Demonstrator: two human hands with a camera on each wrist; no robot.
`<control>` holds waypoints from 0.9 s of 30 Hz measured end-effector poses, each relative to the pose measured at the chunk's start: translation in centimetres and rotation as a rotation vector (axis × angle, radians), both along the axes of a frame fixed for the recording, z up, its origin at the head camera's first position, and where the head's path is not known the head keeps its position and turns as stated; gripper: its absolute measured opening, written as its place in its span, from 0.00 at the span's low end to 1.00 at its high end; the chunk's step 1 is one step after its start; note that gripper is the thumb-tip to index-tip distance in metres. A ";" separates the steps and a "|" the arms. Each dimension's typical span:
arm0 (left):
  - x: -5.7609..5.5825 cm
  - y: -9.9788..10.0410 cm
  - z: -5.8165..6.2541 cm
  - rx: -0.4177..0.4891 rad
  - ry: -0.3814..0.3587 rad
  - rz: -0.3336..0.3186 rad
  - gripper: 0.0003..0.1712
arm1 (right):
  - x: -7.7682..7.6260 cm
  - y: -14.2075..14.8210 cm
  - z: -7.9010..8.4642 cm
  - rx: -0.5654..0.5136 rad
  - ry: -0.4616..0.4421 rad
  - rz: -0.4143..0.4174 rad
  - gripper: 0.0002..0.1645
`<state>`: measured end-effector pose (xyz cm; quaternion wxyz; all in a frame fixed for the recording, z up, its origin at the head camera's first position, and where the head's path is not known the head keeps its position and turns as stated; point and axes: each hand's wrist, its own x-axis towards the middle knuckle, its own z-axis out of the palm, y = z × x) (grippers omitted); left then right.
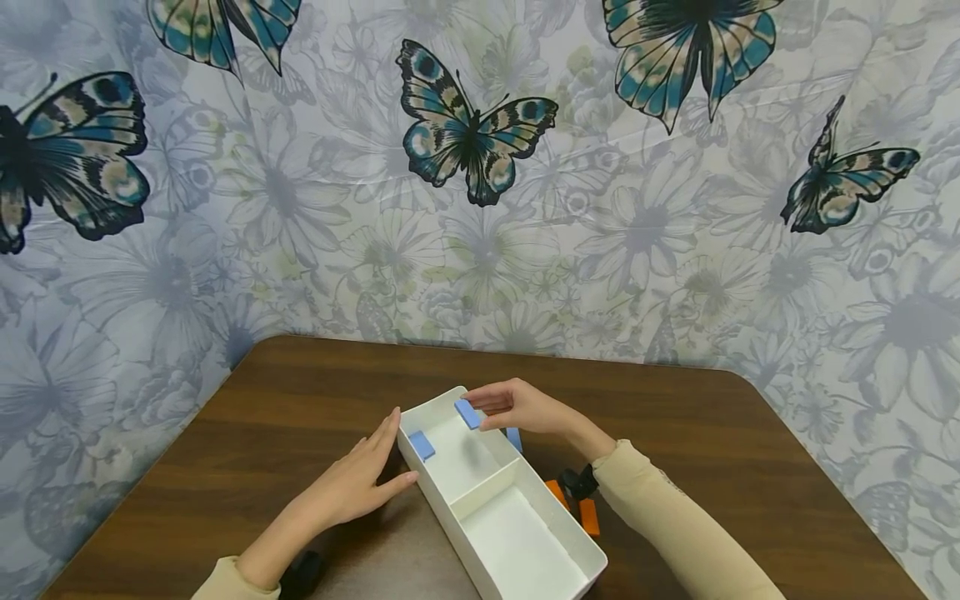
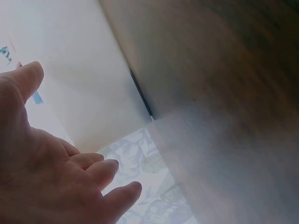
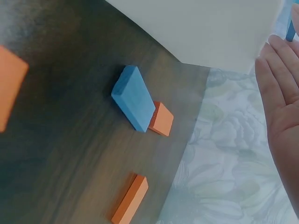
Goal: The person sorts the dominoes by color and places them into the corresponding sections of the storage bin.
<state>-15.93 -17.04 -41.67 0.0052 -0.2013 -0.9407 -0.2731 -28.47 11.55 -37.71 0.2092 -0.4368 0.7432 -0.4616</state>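
A white two-compartment box (image 1: 517, 546) stands at a slant on the table. Over its far compartment my right hand (image 1: 521, 407) pinches a small blue block (image 1: 467, 414) between thumb and fingers. A second blue block (image 1: 422, 446) lies inside that compartment by the left wall. My left hand (image 1: 356, 482) is at the box's left side, fingers extended along the outer wall and thumb spread toward the rim. In the left wrist view the left hand's fingers (image 2: 119, 198) reach past the pale box wall (image 2: 88, 70).
Right of the box, a blue block (image 3: 134, 100) lies on the table with an orange block (image 3: 162, 120) against it. Another orange block (image 3: 131, 198) is apart from them, and one more orange piece (image 3: 9, 86) shows at the view's edge. A butterfly-patterned cloth (image 1: 315, 208) hangs behind the table.
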 end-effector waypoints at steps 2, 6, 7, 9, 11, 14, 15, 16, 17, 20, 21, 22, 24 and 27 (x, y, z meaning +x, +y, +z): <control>0.0 0.1 0.0 0.001 0.001 0.003 0.54 | -0.3 -0.5 -0.1 0.011 0.015 -0.003 0.29; 0.0 0.1 0.0 0.004 0.003 0.005 0.54 | -0.7 -1.3 -0.2 0.022 0.034 -0.012 0.30; 0.0 0.1 0.0 0.003 0.001 0.004 0.55 | -0.8 -1.5 -0.2 0.024 0.041 -0.011 0.29; 0.0 0.1 -0.1 0.002 -0.003 0.004 0.55 | -0.8 -1.8 -0.2 0.027 0.059 -0.004 0.29; 0.0 0.1 -0.2 0.003 -0.006 0.006 0.55 | -0.8 -2.3 -0.3 0.030 0.078 0.007 0.29; 0.0 0.1 -0.2 0.005 -0.003 0.009 0.55 | -0.8 -2.9 -0.5 0.038 0.110 0.033 0.28; 0.0 0.1 -0.2 0.007 0.000 0.008 0.55 | -0.7 -3.1 -0.5 0.043 0.115 0.040 0.28; 0.0 0.1 -0.2 0.008 0.002 0.007 0.55 | -0.7 -3.4 -0.6 0.051 0.123 0.045 0.28; 0.0 0.1 -0.2 0.009 0.004 0.006 0.55 | -0.7 -3.5 -0.6 0.056 0.125 0.050 0.28; -0.1 0.1 -0.2 0.011 0.011 -0.002 0.55 | -0.7 -4.0 -0.8 0.085 0.149 0.048 0.28; -0.1 0.1 -0.2 0.012 0.012 -0.005 0.54 | -0.6 -4.2 -0.8 0.098 0.161 0.047 0.28; -0.1 0.1 -0.2 0.011 0.013 -0.007 0.54 | -0.6 -4.3 -0.8 0.112 0.177 0.044 0.29; -0.1 0.1 -0.2 0.009 0.017 -0.007 0.54 | -0.5 -4.6 -0.8 0.150 0.215 0.033 0.28; -0.1 0.1 -0.2 0.008 0.012 -0.007 0.54 | -0.3 -5.0 -0.7 0.218 0.282 0.017 0.28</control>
